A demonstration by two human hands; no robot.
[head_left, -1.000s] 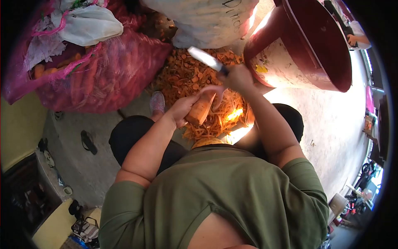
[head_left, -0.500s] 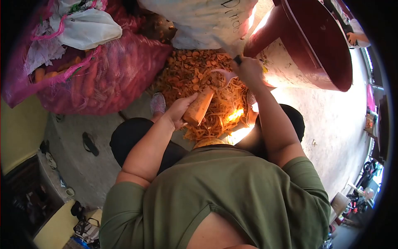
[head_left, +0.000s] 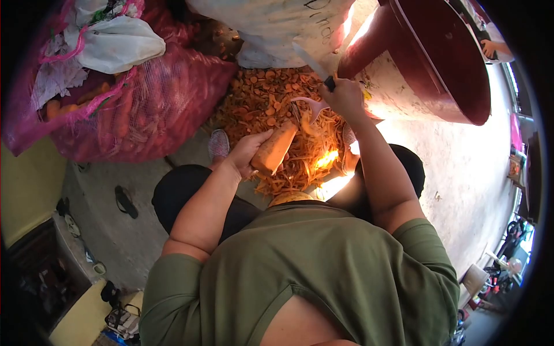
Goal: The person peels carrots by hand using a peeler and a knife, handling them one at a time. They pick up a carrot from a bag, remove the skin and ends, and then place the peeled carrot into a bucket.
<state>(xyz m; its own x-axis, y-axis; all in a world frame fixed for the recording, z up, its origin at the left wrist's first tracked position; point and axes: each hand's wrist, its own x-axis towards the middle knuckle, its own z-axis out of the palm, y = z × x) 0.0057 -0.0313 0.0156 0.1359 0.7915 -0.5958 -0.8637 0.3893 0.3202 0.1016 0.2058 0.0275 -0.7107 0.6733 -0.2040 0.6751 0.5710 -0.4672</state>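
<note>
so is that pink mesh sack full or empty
Largely full: the pink mesh sack bulges, with orange carrots showing through its netting and at its mouth.

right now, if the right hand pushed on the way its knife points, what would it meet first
Likely the big white woven sack beyond the steel knife blade; depth is unclear.

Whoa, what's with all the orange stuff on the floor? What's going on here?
A seated person is working on carrots. The left hand grips a thick carrot. The right hand is raised just beyond it, holding a knife and what looks like a pale peeler. Under both hands, a heap of orange peelings covers the floor. A red mesh sack full of carrots sits on the person's left and a big maroon bucket on their right.
</note>
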